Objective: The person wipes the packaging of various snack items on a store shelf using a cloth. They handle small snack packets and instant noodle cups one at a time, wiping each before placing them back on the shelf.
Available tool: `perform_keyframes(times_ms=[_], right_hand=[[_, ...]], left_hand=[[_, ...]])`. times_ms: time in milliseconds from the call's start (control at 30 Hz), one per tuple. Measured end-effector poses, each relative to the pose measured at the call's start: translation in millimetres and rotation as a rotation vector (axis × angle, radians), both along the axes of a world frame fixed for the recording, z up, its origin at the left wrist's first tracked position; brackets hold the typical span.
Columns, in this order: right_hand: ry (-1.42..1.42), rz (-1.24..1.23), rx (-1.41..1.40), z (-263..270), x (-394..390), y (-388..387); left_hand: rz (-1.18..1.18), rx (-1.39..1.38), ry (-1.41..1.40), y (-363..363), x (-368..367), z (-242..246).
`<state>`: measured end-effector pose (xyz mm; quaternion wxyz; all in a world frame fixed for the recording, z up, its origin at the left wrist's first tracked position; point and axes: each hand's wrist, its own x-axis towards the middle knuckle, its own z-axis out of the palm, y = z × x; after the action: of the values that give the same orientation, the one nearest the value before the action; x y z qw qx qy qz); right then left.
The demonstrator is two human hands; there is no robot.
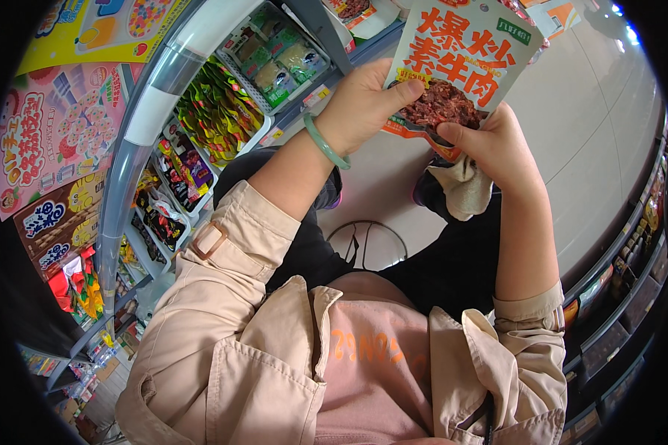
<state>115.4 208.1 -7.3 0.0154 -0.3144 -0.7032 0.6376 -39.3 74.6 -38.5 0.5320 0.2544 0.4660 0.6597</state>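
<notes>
A white and orange snack pouch (461,67) with a picture of shredded meat-like food is held up in front of me, tilted. My left hand (367,105) grips its lower left edge, thumb on the front; a pale green bangle (324,143) circles that wrist. At the pouch's lower right corner, my right hand (492,139) pinches it with the thumb on the front. A cream-coloured cloth (465,189) hangs beneath my right hand, against its palm side. The fingers behind the pouch are hidden.
Shelves at the left hold a plastic basket (278,108) of green packs and white trays (260,138) of small snack packets. A curved shelf (595,267) with goods runs along the right. Below are my knees and a round metal stool frame (405,245) on the tiled floor.
</notes>
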Motion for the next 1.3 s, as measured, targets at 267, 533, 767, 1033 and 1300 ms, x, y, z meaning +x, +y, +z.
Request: perform_keyframes(times_ms=[267, 533, 767, 1033, 1300], right_hand=[[0.055, -0.283, -0.085, 3.2, 1.3, 22.7], [-0.004, -0.218, 0.111, -23.8, -6.7, 27.2], [0.050, -0.048, 0.549, -55.1, -52.2, 65.8], [0.147, 0.104, 0.790, -122.6, -136.8, 104.2], [0.099, 0.178, 0.809, -177.2, -214.1, 113.9]], left_hand=[[-0.072, -0.274, 0.198, 0.4, -7.6, -8.6], [0.016, -0.365, 0.678, -0.6, -5.9, -20.0], [0.142, -0.336, 0.923, -5.5, -6.0, -24.6], [0.042, -0.255, 0.963, -10.8, -7.5, -27.2], [-0.309, -0.376, 1.113, -17.3, -17.2, -26.6]])
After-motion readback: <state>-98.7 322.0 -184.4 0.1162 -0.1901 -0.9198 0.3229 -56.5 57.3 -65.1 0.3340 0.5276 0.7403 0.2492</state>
